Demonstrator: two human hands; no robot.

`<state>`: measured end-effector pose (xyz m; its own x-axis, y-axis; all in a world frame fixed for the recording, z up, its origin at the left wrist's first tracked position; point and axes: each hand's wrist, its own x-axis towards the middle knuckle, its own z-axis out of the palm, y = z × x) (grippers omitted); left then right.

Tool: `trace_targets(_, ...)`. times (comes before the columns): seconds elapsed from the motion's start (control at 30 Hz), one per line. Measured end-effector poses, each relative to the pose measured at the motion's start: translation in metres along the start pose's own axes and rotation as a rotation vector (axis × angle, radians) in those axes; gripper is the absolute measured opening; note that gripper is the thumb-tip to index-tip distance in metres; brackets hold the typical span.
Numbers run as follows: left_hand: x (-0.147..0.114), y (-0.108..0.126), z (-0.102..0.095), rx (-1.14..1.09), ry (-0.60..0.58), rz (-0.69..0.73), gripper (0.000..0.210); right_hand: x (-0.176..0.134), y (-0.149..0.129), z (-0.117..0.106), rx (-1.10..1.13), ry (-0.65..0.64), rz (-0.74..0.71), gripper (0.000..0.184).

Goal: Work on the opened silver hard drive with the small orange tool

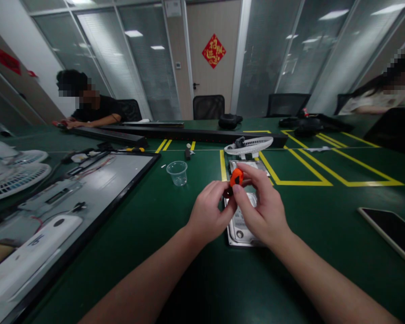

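Observation:
An orange-and-black handle-like piece (236,176) is pinched in my right hand (265,204), tilted so that its rounded end shows. My left hand (209,209) has its fingers closed at the dark lower end of the same piece; the exact tip is hidden by my fingers. Below both hands a silver hard drive (239,236) lies on the green table, partly covered by my right hand. Just behind them sits a second drive-like metal unit (263,167). To the left stands a clear plastic cup (177,173), with small bits visible inside.
A large flat panel (121,173) with white electronic parts fills the left side. White fan grilles lie at far left and behind the drives (253,145). A phone (391,229) rests at right. Long black bars (195,134) cross the back; two people sit beyond.

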<state>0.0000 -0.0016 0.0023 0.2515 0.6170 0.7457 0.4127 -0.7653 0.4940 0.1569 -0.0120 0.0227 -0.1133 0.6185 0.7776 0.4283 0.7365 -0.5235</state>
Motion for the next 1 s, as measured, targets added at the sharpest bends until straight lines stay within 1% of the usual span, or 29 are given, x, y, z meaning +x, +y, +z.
trace_targets(0.17, 0.0005, 0.0017, -0.0004, 0.006, 0.014, -0.004, 0.005, -0.0003, 0.0006, 0.0003, 0.013, 0.002, -0.007, 0.049)
trace_targets(0.33, -0.0007, 0.0003, -0.0001, 0.005, 0.061, 0.006, 0.013, 0.0018, 0.0001, 0.0017, 0.015, 0.033, -0.009, 0.046)
trace_targets(0.47, -0.0008, -0.0004, -0.0004, -0.002, 0.042, 0.016, 0.012, 0.0020, 0.0004, 0.0014, 0.012, 0.037, -0.009, 0.045)
trace_targets(0.67, 0.0007, 0.0009, -0.0003, -0.005, 0.022, 0.014, 0.011, 0.0001, 0.0001, 0.0008, 0.024, -0.017, -0.005, 0.051)
trace_targets(0.8, -0.0004, 0.0001, 0.0004, 0.009, 0.032, 0.002, 0.010, 0.0009, 0.0011, 0.0011, 0.002, -0.011, -0.022, 0.050)
trace_targets(0.93, -0.0016, -0.0015, 0.0007, 0.012, 0.057, 0.007, 0.016, 0.0019, 0.0019, 0.0012, -0.016, 0.018, -0.018, 0.047)
trace_targets(1.0, -0.0012, -0.0016, 0.0004, 0.009, 0.056, 0.011, 0.014, 0.0019, 0.0015, 0.0008, -0.013, 0.029, -0.015, 0.046)
